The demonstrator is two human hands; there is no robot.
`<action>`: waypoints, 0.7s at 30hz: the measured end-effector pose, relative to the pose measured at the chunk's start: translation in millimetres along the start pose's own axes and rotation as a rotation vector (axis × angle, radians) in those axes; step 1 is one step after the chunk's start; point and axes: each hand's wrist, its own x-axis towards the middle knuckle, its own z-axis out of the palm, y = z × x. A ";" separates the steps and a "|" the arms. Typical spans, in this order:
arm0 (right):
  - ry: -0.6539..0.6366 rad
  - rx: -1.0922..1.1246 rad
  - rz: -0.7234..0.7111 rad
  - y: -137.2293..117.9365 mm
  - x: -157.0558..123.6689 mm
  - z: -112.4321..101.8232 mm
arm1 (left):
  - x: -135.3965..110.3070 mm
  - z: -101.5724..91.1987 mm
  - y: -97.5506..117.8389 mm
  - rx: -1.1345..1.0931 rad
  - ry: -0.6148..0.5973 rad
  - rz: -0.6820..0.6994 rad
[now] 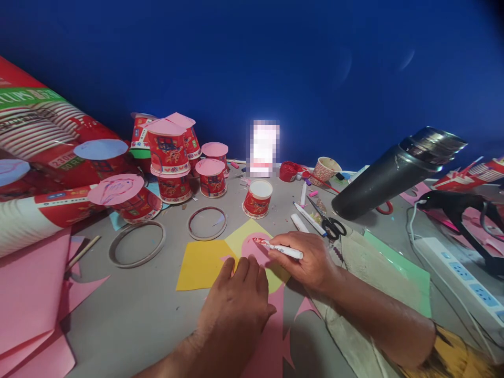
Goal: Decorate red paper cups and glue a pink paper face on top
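A white-barrelled marker (pixel 286 251) with a red tip end is gripped in my right hand (pixel 311 257). Its tip meets a pink paper circle (pixel 252 240), which lies over a yellow-green sheet (pixel 249 229). My left hand (pixel 240 294) rests with fingers stretched out on the papers, its fingertips at the lower edge of the circle. Part of the circle is hidden by both hands. Left of them lies a golden-yellow sheet (pixel 197 265). A red patterned paper cup (pixel 258 202) stands upside down just behind the papers.
Rolls of tape (pixel 137 244) and decorated paper cups (pixel 169 152) stand to the left, beside pink sheets (pixel 31 304). Scissors (pixel 333 227), loose markers (pixel 309 218) and a dark thermos (pixel 389 176) are on the right, with a power strip (pixel 464 273) at the edge.
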 end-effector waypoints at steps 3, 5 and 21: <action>-0.017 -0.002 0.010 0.5 0.7 0.1 | 0.0 -0.2 -0.4 -0.009 -0.001 0.000; -0.014 -0.004 0.009 1.1 0.7 0.5 | 0.1 0.5 -0.2 -0.014 0.003 -0.002; 0.093 -0.042 0.040 -3.8 1.8 -7.3 | -1.8 0.5 -0.6 -0.011 -0.009 -0.003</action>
